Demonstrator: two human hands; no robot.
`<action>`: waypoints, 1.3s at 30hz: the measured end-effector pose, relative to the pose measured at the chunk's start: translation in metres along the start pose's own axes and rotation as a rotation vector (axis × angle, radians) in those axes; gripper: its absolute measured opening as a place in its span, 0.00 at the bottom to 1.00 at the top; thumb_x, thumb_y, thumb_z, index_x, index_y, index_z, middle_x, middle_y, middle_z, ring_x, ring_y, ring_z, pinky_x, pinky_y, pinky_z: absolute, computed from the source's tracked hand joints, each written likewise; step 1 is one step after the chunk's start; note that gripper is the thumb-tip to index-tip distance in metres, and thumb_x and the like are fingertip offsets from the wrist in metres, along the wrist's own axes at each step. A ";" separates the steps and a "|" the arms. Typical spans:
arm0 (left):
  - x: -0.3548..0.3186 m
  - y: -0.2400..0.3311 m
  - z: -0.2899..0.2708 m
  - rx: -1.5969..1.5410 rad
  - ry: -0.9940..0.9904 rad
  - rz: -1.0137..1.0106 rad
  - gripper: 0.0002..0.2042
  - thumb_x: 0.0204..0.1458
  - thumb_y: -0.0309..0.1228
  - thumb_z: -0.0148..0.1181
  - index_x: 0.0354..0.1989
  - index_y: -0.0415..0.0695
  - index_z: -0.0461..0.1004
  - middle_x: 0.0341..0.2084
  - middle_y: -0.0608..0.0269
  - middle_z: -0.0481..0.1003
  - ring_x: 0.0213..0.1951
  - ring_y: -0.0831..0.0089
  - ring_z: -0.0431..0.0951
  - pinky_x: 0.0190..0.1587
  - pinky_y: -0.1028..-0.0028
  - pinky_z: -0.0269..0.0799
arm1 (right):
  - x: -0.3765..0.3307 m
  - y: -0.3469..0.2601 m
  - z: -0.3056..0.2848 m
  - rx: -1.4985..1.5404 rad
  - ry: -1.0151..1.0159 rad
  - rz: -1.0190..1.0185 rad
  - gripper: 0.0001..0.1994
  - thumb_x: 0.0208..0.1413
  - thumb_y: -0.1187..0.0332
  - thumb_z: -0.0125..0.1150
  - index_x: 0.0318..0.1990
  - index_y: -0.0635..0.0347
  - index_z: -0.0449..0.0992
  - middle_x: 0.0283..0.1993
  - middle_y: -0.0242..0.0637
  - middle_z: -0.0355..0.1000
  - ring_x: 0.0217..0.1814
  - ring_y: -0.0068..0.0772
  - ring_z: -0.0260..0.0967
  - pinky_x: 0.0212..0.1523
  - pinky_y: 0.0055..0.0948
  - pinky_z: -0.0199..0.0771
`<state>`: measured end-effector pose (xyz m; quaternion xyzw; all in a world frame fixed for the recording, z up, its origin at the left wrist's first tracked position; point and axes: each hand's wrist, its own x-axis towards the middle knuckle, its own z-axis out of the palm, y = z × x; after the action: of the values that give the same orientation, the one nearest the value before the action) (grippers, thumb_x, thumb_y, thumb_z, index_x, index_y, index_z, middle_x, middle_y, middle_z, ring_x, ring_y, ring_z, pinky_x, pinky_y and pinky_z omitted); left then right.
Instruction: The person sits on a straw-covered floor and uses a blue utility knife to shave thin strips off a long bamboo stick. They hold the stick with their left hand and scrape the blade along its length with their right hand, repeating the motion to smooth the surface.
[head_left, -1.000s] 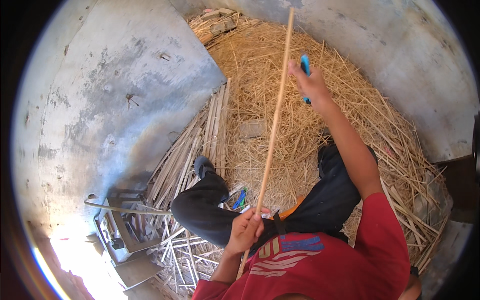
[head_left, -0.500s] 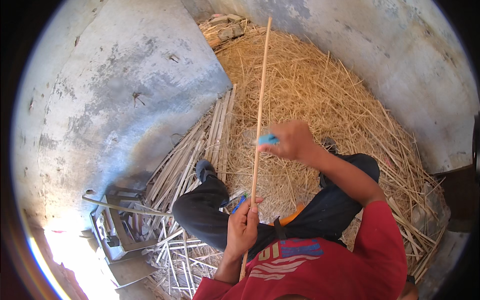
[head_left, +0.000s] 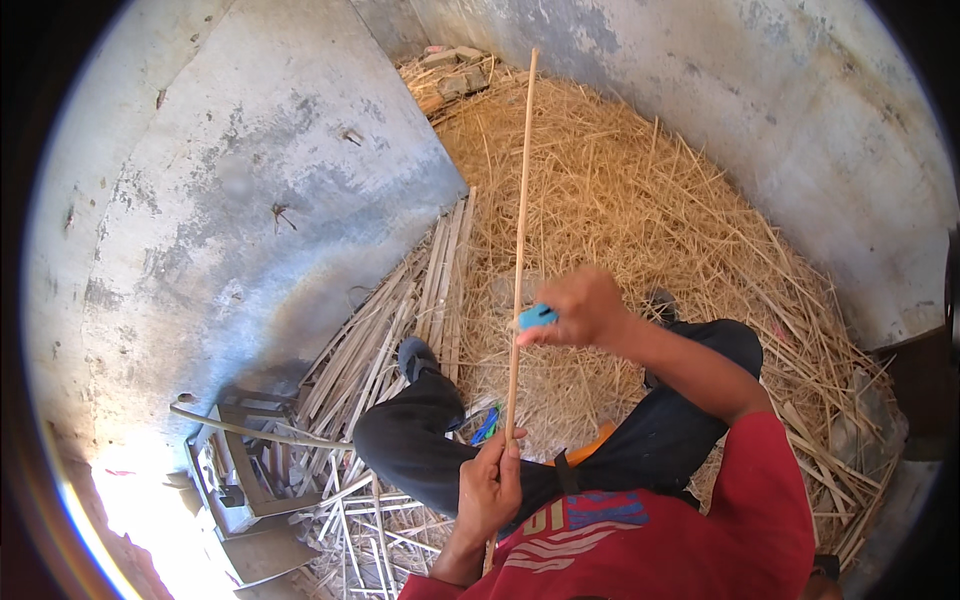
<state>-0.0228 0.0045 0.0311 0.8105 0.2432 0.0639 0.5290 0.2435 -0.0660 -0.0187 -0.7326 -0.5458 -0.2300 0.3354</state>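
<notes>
A long thin bamboo stick [head_left: 520, 220] stands nearly upright in front of me, reaching from my lap to the far straw pile. My left hand [head_left: 490, 488] grips its lower end near my chest. My right hand [head_left: 580, 308] holds a small blue-handled tool [head_left: 535, 318] pressed against the stick about halfway up. I sit with my legs in dark trousers, one shoe [head_left: 415, 355] pointing toward the wall.
Loose straw [head_left: 650, 200] covers the ground ahead and to the right. A bundle of split bamboo strips [head_left: 400, 320] lies along the grey concrete wall [head_left: 250, 200]. A metal frame [head_left: 235, 470] sits at the lower left. Bricks [head_left: 455, 70] lie in the far corner.
My right hand has slid down the stick with the blue tool, from high near the top to about mid-length. The stick has tilted more upright. My left hand keeps its grip.
</notes>
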 end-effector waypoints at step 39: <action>-0.020 -0.014 0.005 -0.048 -0.030 0.024 0.10 0.62 0.28 0.48 0.46 0.40 0.73 0.10 0.70 0.60 0.15 0.87 0.60 0.18 0.80 0.55 | 0.005 0.041 -0.004 0.031 0.038 0.158 0.34 0.50 0.28 0.47 0.16 0.52 0.67 0.10 0.30 0.57 0.11 0.31 0.58 0.13 0.31 0.56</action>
<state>-0.0427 -0.0042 0.0190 0.8014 0.2240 0.0636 0.5510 0.2844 -0.0725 -0.0223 -0.7637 -0.4833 -0.2079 0.3741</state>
